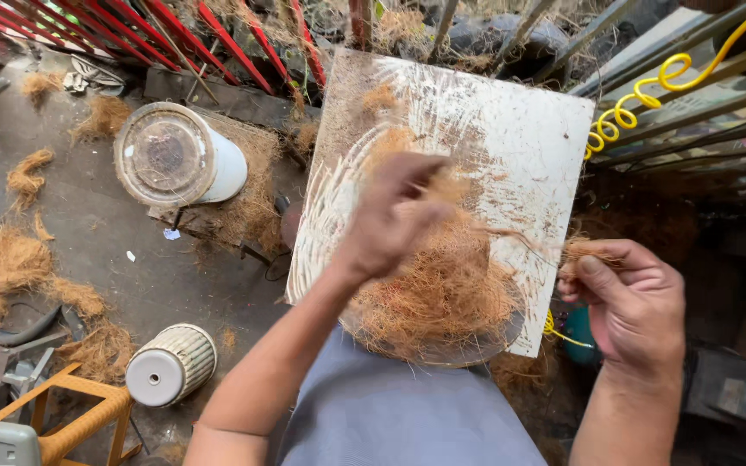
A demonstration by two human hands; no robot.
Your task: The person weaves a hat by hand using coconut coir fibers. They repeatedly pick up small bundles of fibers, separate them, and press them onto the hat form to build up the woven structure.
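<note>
A scratched white square board rests on my lap, tilted away from me. A mound of brown coconut fibre lies on a round dark disc at the board's near edge. My left hand is blurred above the mound and pinches a tuft of fibre between its fingers. My right hand, off the board's right edge, is closed on a thin strand of fibre that runs back toward the mound.
On the floor at the left lie a white cylindrical filter, a smaller ribbed filter and loose fibre clumps. A yellow coiled hose hangs at the upper right. Red metal bars stand behind, an orange stool at bottom left.
</note>
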